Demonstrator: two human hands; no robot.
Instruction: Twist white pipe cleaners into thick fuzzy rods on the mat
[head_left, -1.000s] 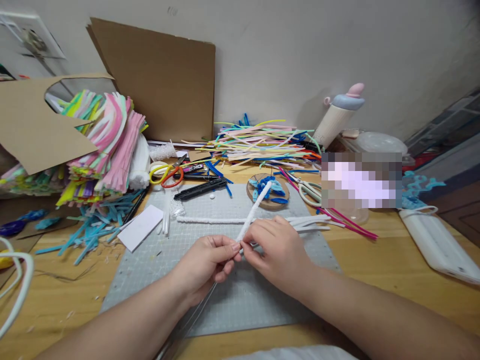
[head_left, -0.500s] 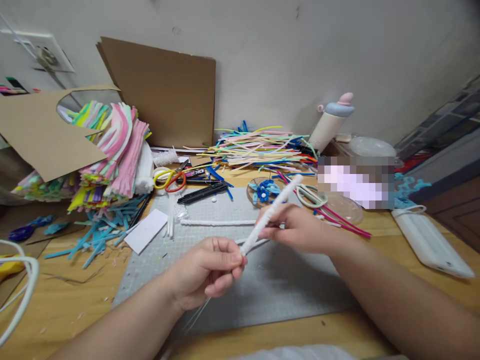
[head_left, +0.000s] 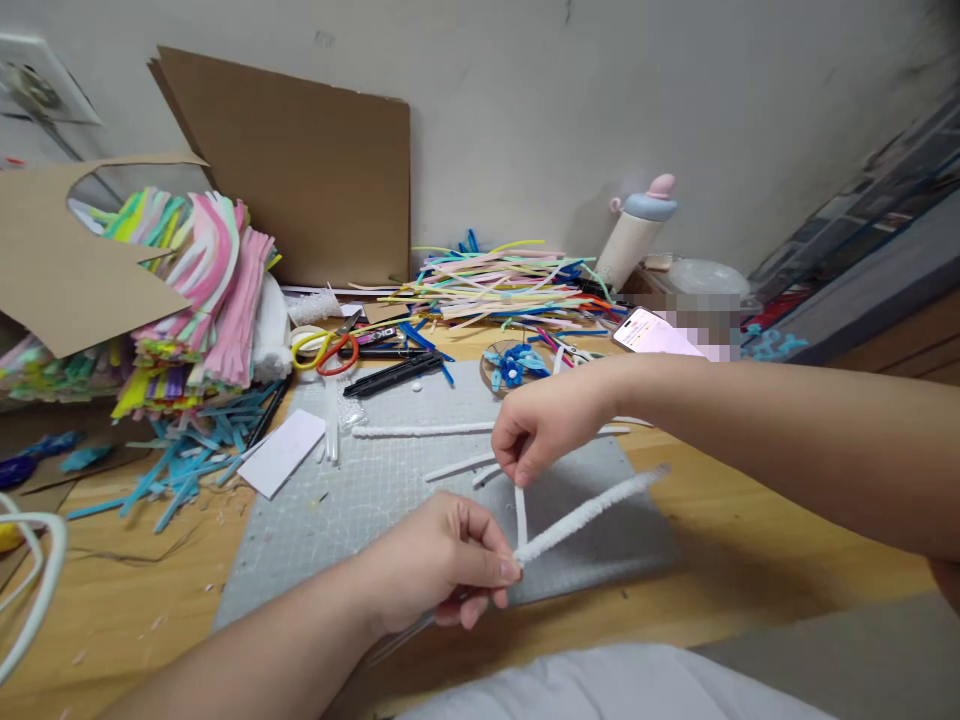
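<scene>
My left hand (head_left: 442, 570) is closed in a pinch on the lower end of a thick, fuzzy white pipe cleaner (head_left: 592, 517), which slants up to the right. Thin wires (head_left: 405, 640) trail from below that hand. A thinner white pipe cleaner (head_left: 522, 515) rises from the same pinch. Its upper part is gripped by my right hand (head_left: 544, 420), whose fingers are closed above and slightly right of the left. Beneath both hands lies a grey cutting mat (head_left: 300, 560). A long white pipe cleaner (head_left: 420, 431) and a shorter one (head_left: 457, 467) rest on it.
Behind the mat are scissors (head_left: 326, 352), a black tool (head_left: 394, 374), a blue flower piece (head_left: 514, 367) and a pile of coloured pipe cleaners (head_left: 495, 290). Bundled pipe cleaners (head_left: 217, 270) stand left. A bottle (head_left: 636, 230) and a phone (head_left: 652, 332) are at the back right.
My right hand has moved up off the thick pipe cleaner and now grips the thinner one. The thick pipe cleaner has swung lower to the right. My left hand has shifted slightly down and right.
</scene>
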